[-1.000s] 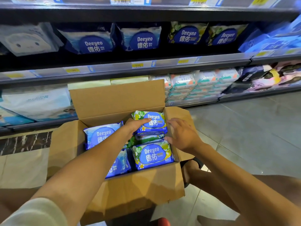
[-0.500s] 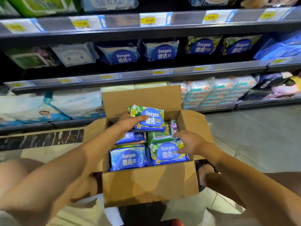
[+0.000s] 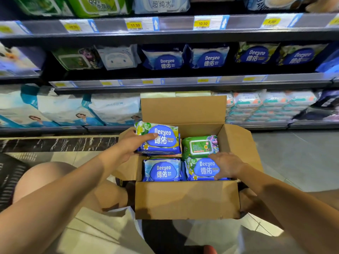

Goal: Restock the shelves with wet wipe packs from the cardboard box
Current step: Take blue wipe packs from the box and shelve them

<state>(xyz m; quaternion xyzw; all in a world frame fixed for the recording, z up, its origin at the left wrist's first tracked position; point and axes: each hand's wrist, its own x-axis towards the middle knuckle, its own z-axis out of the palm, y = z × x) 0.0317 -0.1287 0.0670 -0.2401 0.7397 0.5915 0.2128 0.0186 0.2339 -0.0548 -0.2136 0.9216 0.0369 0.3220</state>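
Left hand: clamped on the left end of a floral Deeyeo pack, thumb across its face, holding it just above the back-left corner of the cardboard box. Right hand: fingers over the far edge and thumb at the near edge of the front-right pack, which lies in the box. Handling, judged: soft film pouch, fairly light, yielding under pressure; glossy wrap probably slippery. Best hold: span a short end, clear of the flip label. Matching shelf packs stand on the middle shelf.
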